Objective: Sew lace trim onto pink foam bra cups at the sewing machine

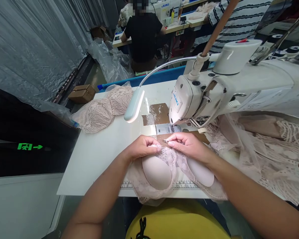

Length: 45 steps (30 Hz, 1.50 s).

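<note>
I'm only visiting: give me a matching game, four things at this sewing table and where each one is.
Things: 1 padded beige lace bra; 2 white oblong lamp head; 3 loose pile of beige lace pieces; 4 thin metal tool.
Places: A pinched in the right hand; B far left corner of the white table; C gripped by the left hand, near edge; D above the table, left of the white sewing machine.
Pairs: 1-C, 2-D, 3-B, 4-A.
</note>
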Each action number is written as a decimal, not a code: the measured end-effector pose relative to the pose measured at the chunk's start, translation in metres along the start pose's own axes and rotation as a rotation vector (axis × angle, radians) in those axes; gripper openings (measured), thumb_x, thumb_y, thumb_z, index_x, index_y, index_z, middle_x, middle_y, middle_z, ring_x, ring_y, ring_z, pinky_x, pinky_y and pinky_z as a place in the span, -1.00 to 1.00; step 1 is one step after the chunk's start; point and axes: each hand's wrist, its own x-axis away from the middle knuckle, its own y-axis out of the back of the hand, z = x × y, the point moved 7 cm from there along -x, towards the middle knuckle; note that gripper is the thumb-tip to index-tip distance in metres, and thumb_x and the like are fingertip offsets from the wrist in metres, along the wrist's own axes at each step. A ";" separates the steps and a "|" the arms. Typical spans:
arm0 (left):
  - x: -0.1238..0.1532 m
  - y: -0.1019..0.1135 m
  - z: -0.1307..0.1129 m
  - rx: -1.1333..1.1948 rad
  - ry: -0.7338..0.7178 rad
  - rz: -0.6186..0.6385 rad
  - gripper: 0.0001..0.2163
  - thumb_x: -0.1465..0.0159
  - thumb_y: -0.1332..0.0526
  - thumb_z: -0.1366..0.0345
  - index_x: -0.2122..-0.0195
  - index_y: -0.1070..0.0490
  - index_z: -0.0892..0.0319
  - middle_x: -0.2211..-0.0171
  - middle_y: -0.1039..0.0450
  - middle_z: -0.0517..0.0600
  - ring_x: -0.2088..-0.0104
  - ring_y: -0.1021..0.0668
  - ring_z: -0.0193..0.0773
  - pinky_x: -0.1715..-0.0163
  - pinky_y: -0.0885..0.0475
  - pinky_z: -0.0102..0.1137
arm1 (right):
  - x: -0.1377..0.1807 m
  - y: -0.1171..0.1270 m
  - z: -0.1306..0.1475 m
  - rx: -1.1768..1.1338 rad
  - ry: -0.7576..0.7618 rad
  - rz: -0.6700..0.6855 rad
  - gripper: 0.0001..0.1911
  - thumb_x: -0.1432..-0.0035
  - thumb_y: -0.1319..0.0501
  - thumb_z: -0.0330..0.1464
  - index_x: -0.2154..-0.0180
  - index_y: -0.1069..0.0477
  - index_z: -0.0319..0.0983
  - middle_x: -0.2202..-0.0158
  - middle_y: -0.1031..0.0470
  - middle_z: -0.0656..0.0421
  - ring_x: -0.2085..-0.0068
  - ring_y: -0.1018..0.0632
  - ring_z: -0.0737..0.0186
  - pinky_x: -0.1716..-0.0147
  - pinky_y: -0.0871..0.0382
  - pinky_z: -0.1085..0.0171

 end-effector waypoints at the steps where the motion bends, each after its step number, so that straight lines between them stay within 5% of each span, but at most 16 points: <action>1: 0.000 0.001 0.000 -0.010 0.001 -0.009 -0.76 -0.06 -0.37 0.18 0.42 -0.48 0.27 0.45 -0.42 -0.03 0.44 -0.42 -0.36 0.41 -0.29 -0.47 | 0.000 0.000 -0.001 0.010 0.007 0.022 -0.74 -0.13 -0.19 -0.17 0.32 -0.49 -0.23 0.36 -0.52 0.14 0.34 -0.50 0.20 0.36 -0.35 0.26; 6: 0.001 0.002 0.000 -0.041 0.024 -0.068 -0.76 -0.05 -0.37 0.17 0.44 -0.48 0.27 0.46 -0.42 -0.04 0.46 -0.41 -0.37 0.43 -0.28 -0.47 | 0.003 -0.002 0.003 0.036 0.039 0.140 -0.75 -0.13 -0.21 -0.18 0.27 -0.50 -0.22 0.29 -0.55 0.14 0.26 -0.53 0.18 0.26 -0.36 0.24; 20: -0.001 -0.004 -0.001 -0.045 0.017 -0.091 -0.71 -0.02 -0.37 0.16 0.54 -0.38 0.29 0.58 -0.23 -0.13 0.56 -0.27 -0.46 0.56 -0.13 -0.52 | 0.002 -0.012 0.016 0.031 0.113 0.080 -0.82 -0.16 -0.19 -0.27 0.29 -0.51 -0.22 0.32 -0.55 0.16 0.30 -0.52 0.24 0.31 -0.34 0.28; 25: -0.001 -0.004 -0.002 -0.077 -0.002 -0.111 -0.73 -0.04 -0.36 0.15 0.50 -0.42 0.29 0.53 -0.32 -0.09 0.52 -0.34 -0.42 0.51 -0.22 -0.50 | 0.000 -0.006 0.011 0.049 0.082 -0.017 -0.80 -0.17 -0.17 -0.26 0.37 -0.49 -0.22 0.40 -0.52 0.17 0.36 -0.50 0.25 0.36 -0.33 0.27; 30: -0.003 -0.007 -0.004 -0.062 -0.049 -0.067 -0.75 -0.09 -0.33 0.16 0.38 -0.49 0.29 0.44 -0.41 -0.03 0.45 -0.42 -0.36 0.44 -0.29 -0.47 | -0.002 -0.013 -0.004 -0.119 -0.044 0.017 -0.62 -0.03 -0.27 -0.18 0.13 -0.42 -0.24 0.36 -0.49 0.17 0.37 -0.49 0.24 0.39 -0.37 0.27; 34: 0.002 -0.006 -0.006 -0.163 -0.016 0.076 -0.77 -0.09 -0.33 0.21 0.31 -0.49 0.27 0.37 -0.43 -0.01 0.39 -0.43 -0.33 0.41 -0.30 -0.49 | -0.001 -0.018 -0.003 -0.037 -0.079 0.081 -0.80 -0.04 -0.24 -0.24 0.38 -0.46 -0.25 0.44 -0.46 0.18 0.41 -0.45 0.26 0.43 -0.30 0.29; 39: 0.011 0.018 -0.015 -0.231 -0.014 -0.083 -0.82 -0.12 -0.30 0.23 0.37 -0.44 0.25 0.45 -0.36 -0.06 0.42 -0.40 -0.37 0.44 -0.27 -0.51 | 0.001 -0.021 0.002 -0.076 -0.041 0.103 -0.77 -0.10 -0.19 -0.22 0.44 -0.41 -0.26 0.49 -0.40 0.20 0.45 -0.38 0.29 0.46 -0.25 0.30; 45: 0.006 0.008 -0.006 -0.047 0.051 -0.101 -0.69 -0.01 -0.40 0.20 0.25 -0.47 0.22 0.34 -0.47 0.00 0.35 -0.49 -0.27 0.35 -0.38 -0.42 | 0.002 -0.021 0.005 -0.048 0.006 0.057 -0.73 -0.16 -0.15 -0.20 0.48 -0.33 -0.24 0.50 -0.31 0.23 0.43 -0.34 0.30 0.44 -0.21 0.30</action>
